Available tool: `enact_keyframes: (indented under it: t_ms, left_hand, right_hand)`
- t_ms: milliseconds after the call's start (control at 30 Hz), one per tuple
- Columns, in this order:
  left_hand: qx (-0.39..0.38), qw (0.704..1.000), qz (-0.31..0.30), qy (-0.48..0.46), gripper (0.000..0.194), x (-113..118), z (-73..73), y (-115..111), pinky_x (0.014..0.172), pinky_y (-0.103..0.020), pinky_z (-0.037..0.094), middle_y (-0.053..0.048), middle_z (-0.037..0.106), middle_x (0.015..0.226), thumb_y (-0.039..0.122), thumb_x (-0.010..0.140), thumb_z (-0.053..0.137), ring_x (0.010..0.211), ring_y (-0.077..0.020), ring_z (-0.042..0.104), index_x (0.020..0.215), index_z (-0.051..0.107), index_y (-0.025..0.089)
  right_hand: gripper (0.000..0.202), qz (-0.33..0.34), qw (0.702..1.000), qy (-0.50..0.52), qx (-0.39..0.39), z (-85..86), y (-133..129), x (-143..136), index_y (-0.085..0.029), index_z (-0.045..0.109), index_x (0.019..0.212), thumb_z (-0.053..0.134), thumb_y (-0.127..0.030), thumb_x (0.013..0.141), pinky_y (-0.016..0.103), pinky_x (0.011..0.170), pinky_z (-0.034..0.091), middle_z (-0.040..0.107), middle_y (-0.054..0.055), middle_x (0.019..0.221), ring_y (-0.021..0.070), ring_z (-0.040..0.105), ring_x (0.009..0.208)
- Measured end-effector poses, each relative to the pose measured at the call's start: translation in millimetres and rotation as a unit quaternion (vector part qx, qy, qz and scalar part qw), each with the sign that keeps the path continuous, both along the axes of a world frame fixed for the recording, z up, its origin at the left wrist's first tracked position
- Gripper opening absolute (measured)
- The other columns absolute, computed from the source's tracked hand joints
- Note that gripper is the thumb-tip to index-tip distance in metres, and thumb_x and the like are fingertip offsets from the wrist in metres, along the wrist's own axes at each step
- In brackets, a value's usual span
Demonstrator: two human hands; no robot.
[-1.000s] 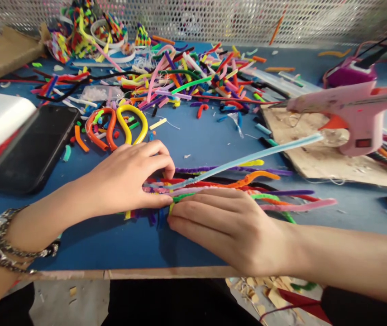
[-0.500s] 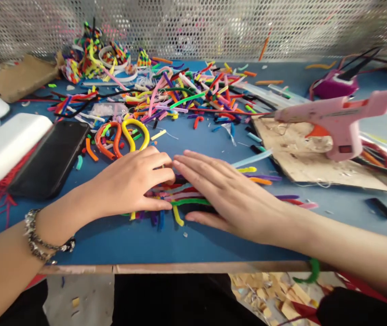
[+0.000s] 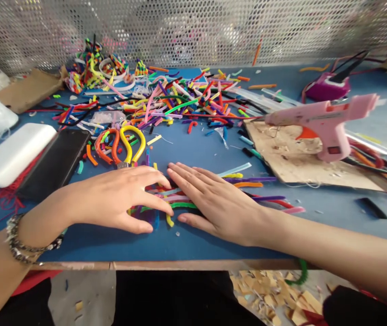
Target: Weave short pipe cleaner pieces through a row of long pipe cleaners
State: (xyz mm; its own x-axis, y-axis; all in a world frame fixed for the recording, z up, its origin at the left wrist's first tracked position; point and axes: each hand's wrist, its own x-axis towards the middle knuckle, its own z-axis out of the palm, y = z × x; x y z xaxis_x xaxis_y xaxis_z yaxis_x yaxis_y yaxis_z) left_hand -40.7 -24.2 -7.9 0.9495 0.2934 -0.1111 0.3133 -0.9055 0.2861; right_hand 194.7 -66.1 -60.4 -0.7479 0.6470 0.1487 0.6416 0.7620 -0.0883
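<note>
Colourful pipe cleaners (image 3: 183,204) lie side by side on the blue table, crossed at their left part by shorter upright pieces. My right hand (image 3: 213,203) rests flat on the long strands, fingers stretched out and pointing left. Over the woven left part, my left hand (image 3: 121,194) spreads its fingers, with the fingertips at the strands. A yellow end (image 3: 169,220) sticks out below the fingers. Much of the weave is hidden under both hands. Just beyond my left hand lie pliers with orange and yellow handles (image 3: 135,136), their head partly covered by it.
A pink glue gun (image 3: 329,122) sits on cardboard (image 3: 281,158) at the right. Many loose pipe cleaner pieces (image 3: 179,97) are heaped at the back, before a perforated metal panel (image 3: 193,31). At the left lie a black phone (image 3: 55,160) and a white power bank (image 3: 16,151).
My left hand has shifted left and towards me, and its fingers have spread apart. My right hand stays flat on the strands. The view has shifted slightly.
</note>
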Motion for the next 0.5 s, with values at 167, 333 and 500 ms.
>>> enact_keyframes:
  t_ms: [167, 333, 500]
  left_hand:
    - [0.017, 1.0, -0.009, -0.017, 0.038, -5, -10.6, 0, 0.105, -0.043, 0.037, -0.009, 0.049, 0.127, 0.033, 0.082, 0.061, 0.121, -0.0257, 0.047, 0.12, 0.059, 0.031]
    - [0.043, 0.998, -0.016, -0.045, 0.04, -11, -21.4, -2, 0.106, -0.05, 0.035, -0.011, 0.049, 0.127, 0.034, 0.081, 0.059, 0.124, -0.0288, 0.045, 0.12, 0.058, 0.029]
    - [0.048, 0.996, -0.019, -0.067, 0.034, -14, -26.9, -6, 0.108, -0.054, 0.032, -0.011, 0.051, 0.125, 0.031, 0.082, 0.056, 0.127, -0.03, 0.043, 0.115, 0.059, 0.027]
  right_hand:
    - [0.068, 0.001, 1.0, 0.005, 0.009, -0.6, 0, -1, 0.001, 0.031, 0.142, 0.03, -0.049, 0.096, 0.049, 0.104, 0.04, 0.031, 0.021, 0.147, 0.0287, 0.034, 0.136]
    - [0.065, 0.002, 1.0, 0.003, 0.011, 0.7, 0, 0, 0.001, 0.034, 0.141, 0.032, -0.046, 0.096, 0.048, 0.103, 0.041, 0.032, 0.02, 0.147, 0.029, 0.037, 0.134]
    - [0.062, 0.0, 1.0, 0.007, 0.016, 0.2, 0, 0, -0.001, 0.035, 0.141, 0.033, -0.044, 0.096, 0.049, 0.102, 0.042, 0.033, 0.02, 0.147, 0.0289, 0.037, 0.134]
